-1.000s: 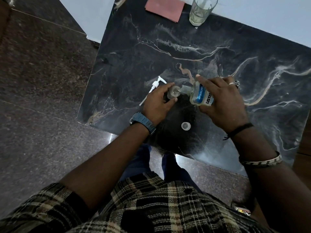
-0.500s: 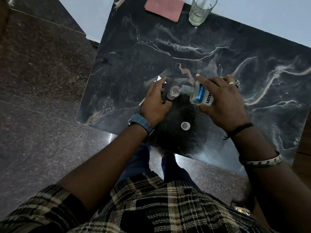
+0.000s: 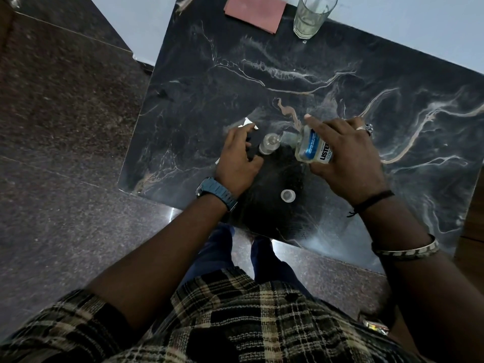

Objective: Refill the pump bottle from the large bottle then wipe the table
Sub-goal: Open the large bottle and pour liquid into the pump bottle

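Both forearms reach forward and down from a plaid shirt (image 3: pixel 235 323) over the near edge of the dark marbled worktop (image 3: pixel 262 82). Between the two wrists, nearer than either hand, a small round bottle cap (image 3: pixel 288 195) lies on the worktop. The left hand (image 3: pixel 237 158), a blue watch (image 3: pixel 217 191) on its wrist, is palm down with fingers loosely curled, its grip resting beside the small clear pump bottle (image 3: pixel 267 144); whether the fingers actually clasp the bottle cannot be told. Just beyond those fingers the white pump head (image 3: pixel 248 124) lies on the worktop, partly hidden. The right hand (image 3: pixel 348 155), with a ring and a black wrist cord, has its grip closed around the large Listerine bottle (image 3: pixel 313 148), held tipped on its side with its neck pointing left to the pump bottle's open mouth. Well beyond both hands, at the far edge, a reddish cloth (image 3: pixel 255 11) lies flat, and a drinking glass (image 3: pixel 311 17) stands to its right.
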